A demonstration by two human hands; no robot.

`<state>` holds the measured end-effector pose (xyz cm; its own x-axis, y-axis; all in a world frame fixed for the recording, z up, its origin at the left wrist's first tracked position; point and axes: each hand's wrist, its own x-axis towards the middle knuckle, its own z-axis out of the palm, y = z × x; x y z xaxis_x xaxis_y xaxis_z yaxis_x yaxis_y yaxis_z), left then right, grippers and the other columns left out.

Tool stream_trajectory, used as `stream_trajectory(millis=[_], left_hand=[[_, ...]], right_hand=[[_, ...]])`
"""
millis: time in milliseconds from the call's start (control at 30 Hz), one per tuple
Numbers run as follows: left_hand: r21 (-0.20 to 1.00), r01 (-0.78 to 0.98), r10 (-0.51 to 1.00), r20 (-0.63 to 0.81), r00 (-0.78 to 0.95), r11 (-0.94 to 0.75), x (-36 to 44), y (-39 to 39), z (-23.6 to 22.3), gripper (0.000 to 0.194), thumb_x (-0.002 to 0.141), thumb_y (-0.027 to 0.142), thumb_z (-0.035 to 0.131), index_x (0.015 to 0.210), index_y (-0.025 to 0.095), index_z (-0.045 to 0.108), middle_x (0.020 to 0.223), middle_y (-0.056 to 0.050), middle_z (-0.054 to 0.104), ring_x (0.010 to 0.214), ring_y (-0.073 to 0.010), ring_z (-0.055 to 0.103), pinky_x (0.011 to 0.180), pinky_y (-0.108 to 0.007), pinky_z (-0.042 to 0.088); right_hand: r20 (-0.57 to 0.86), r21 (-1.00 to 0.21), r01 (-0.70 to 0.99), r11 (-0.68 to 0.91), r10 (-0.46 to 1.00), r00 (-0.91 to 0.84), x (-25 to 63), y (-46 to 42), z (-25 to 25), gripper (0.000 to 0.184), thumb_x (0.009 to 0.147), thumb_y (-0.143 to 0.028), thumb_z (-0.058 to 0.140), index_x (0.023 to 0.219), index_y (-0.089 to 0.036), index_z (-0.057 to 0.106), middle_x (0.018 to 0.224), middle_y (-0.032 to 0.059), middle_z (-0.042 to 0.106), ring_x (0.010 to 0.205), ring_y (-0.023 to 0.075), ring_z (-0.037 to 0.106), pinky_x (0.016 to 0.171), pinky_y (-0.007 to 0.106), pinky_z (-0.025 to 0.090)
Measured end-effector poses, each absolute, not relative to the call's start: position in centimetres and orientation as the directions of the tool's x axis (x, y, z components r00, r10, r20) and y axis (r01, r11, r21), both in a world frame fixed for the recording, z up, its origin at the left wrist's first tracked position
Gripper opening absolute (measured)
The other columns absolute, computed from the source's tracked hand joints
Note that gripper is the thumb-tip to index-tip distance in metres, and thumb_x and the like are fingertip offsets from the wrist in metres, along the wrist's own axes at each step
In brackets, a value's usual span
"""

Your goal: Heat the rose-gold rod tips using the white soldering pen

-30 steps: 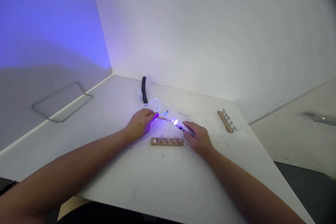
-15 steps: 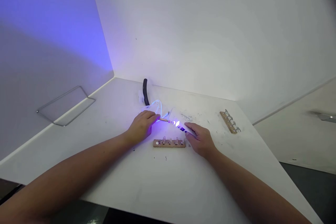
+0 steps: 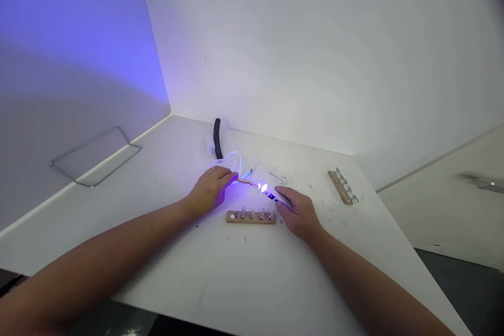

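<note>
Holding lit pen (image 3: 271, 196), right hand (image 3: 299, 214), near rod (image 3: 244, 181)

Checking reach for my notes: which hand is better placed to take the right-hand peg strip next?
Right hand, probably: it lies nearer the peg strip, though it holds the white pen. The left hand, pinching a thin rod, is farther away.
</note>
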<state>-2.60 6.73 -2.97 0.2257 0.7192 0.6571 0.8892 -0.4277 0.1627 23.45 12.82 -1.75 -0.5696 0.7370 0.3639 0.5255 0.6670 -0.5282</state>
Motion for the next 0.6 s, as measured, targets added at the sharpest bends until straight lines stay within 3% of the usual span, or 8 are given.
stream_trajectory(millis=[600], left_hand=[[0.161,0.890,0.722,0.654,0.228,-0.427,-2.69,6.71,-3.21,0.038,0.073,-0.002,0.042,0.104,0.014,0.057,0.094,-0.008,0.064,0.085,-0.0183,0.054,0.074,-0.032,0.048]], right_hand=[[0.367,-0.605,0.455,0.654,0.735,-0.570,23.63,12.83,-1.59,0.027,0.085,-0.026,0.044,0.106,-0.019,0.059,0.104,0.0056,0.064,0.095,0.0216,0.059,0.082,0.035,0.048]])
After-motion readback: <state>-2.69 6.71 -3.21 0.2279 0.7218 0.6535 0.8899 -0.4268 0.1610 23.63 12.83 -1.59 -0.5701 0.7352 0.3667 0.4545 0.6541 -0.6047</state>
